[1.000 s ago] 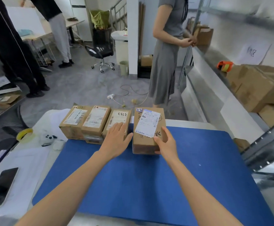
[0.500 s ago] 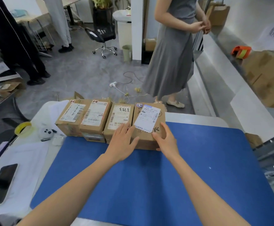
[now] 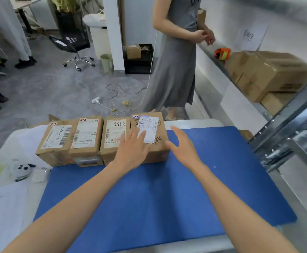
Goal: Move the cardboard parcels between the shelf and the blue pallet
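Blue flat pallet point(image 3: 167, 194) filled lower centre; four brown cardboard parcels point(image 3: 87, 137) lined its far edge. Left hand point(image 3: 132, 154) lay flat, fingers straight, on rightmost parcel point(image 3: 160, 143); right hand point(image 3: 183, 146) released, just beside. Risk: a forward shove could tip them off.

Pkg storeroom — metal shelf point(image 3: 286, 114) w/ cartons point(image 3: 269, 73), labelled parcels point(image 3: 87, 139)

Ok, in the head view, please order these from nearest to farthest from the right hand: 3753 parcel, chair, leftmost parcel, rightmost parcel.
1. Rightmost parcel, just left of the right hand.
2. 3753 parcel, next one left.
3. Leftmost parcel, far end of row.
4. Chair, on the floor beyond.
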